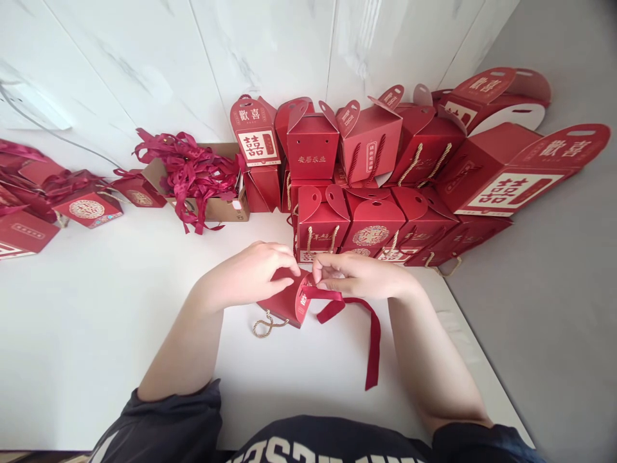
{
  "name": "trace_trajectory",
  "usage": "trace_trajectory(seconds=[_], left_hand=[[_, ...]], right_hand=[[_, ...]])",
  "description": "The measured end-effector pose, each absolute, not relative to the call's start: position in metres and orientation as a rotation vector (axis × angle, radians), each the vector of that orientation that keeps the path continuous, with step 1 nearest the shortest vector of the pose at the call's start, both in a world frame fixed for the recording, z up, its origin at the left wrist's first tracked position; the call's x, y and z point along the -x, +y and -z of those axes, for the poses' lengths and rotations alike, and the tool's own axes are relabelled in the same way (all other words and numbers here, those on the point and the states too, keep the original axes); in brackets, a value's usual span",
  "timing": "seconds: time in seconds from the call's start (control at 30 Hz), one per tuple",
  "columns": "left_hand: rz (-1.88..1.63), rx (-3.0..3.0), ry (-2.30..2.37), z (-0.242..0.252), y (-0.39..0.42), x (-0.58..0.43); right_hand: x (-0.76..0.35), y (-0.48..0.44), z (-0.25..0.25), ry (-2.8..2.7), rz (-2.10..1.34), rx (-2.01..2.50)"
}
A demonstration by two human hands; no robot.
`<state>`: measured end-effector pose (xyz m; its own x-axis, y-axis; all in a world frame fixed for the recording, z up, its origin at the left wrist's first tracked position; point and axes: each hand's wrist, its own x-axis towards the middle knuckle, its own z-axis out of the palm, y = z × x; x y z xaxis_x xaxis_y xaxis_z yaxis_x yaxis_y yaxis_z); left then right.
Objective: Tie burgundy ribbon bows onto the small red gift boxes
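Observation:
A small red gift box [282, 297] stands tilted on the white table, a gold cord handle [264, 326] trailing from its near side. My left hand [258, 273] curves over the box from the left, thumb and forefinger closing near the top flap; their exact contact is partly hidden. From the right comes my right hand [357, 275], its thumb and forefinger pinched on a dark red ribbon [372, 334] beside the flap. This ribbon passes through the flap's slot, and its loose end hangs across the table toward me.
Stacked red gift boxes [371, 225] stand behind my hands, reaching the grey wall at right. A cardboard box [224, 209] overflows with red ribbons [197, 180] at the back. More decorated boxes [89, 199] sit at far left. A thin cable [53, 132] runs along the tiled wall.

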<state>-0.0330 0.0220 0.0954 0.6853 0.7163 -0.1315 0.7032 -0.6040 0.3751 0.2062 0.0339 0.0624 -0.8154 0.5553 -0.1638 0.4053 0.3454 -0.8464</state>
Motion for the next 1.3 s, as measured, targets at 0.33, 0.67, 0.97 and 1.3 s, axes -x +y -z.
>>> trace_trajectory(seconds=[0.33, 0.67, 0.97, 1.3], left_hand=[[-0.057, -2.500, 1.072, -0.0934, 0.0224, 0.0340], [0.007, -2.501, 1.033, -0.0897, 0.0234, 0.0309], [0.029, -2.490, 1.035, -0.0905, 0.0242, 0.0302], [-0.019, -2.497, 0.990, -0.0917, 0.0217, 0.0287]], right_hand=[[-0.2063, 0.0342, -0.0617, -2.493, -1.461, 0.871], [-0.2034, 0.0327, -0.0636, -2.309, -1.525, 0.858], [-0.2064, 0.0344, -0.0592, -2.273, -1.690, 0.886], [-0.2075, 0.0383, -0.0557, -2.205, -1.801, 0.910]])
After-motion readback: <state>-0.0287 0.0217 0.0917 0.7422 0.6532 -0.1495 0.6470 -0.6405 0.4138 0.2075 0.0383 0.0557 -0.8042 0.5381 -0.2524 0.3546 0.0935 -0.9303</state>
